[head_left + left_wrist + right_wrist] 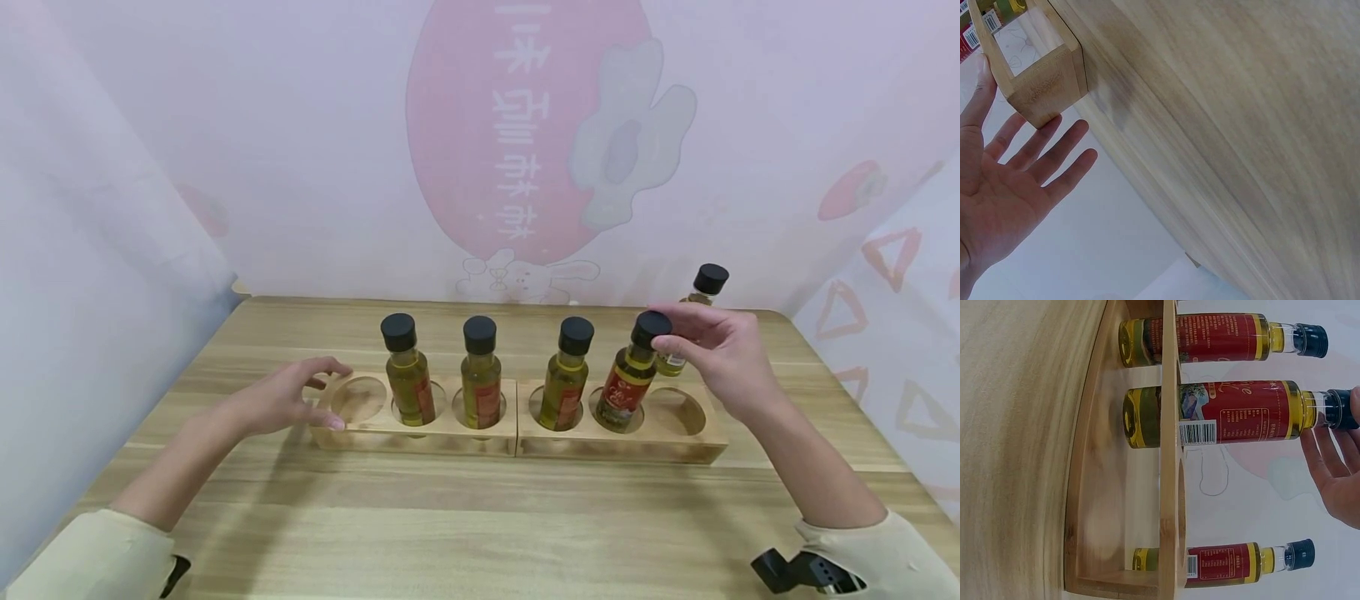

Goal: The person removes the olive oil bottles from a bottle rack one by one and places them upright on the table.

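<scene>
A long wooden bottle rack (pixel 600 447) with round holes stands on the table, made of two sections end to end. Pinched by its black cap between the thumb and fingers of my right hand (pixel 729 357) is an olive oil bottle (pixel 1241 415), tilted slightly and with its lower part inside a hole of the right section. Three similar bottles, the leftmost (pixel 409 387) included, stand in holes to its left. My left hand (pixel 1007 187) is at the rack's left end, fingers spread and thumb along the front edge, fingertips right at the wood.
Behind the rack's right end stands another oil bottle (pixel 710 282), partly hidden by my right hand. The wooden table (pixel 420 533) extends toward me. A pale printed cloth (pixel 330 167) hangs at the back, with more cloth on both sides.
</scene>
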The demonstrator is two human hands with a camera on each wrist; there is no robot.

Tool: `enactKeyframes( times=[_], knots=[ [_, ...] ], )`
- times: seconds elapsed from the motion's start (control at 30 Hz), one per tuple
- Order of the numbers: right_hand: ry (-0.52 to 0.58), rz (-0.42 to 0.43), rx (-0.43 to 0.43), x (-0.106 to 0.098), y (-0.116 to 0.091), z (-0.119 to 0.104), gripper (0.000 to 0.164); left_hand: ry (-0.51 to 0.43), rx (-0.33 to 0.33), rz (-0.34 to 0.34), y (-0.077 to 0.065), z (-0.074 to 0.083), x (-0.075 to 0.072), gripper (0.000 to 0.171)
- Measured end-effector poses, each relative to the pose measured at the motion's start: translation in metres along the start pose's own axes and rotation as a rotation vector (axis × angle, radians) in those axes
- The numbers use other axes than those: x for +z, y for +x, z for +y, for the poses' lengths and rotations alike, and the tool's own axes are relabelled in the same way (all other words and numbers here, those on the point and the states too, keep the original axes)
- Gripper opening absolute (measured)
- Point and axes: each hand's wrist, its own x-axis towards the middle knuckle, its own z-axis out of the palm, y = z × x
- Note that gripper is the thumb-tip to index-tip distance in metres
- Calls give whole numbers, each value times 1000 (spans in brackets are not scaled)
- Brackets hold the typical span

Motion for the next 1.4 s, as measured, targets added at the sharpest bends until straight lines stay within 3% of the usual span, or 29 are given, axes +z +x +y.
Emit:
enactKeyframes(
  times=[0.87,1.4],
  knots=[
    [41,7,-34,0,2,-16,34,-9,6,1,0,-1,1,77],
    [58,46,-11,-4,4,-27,33,-15,7,0,2,-4,2,78]
  ],
)
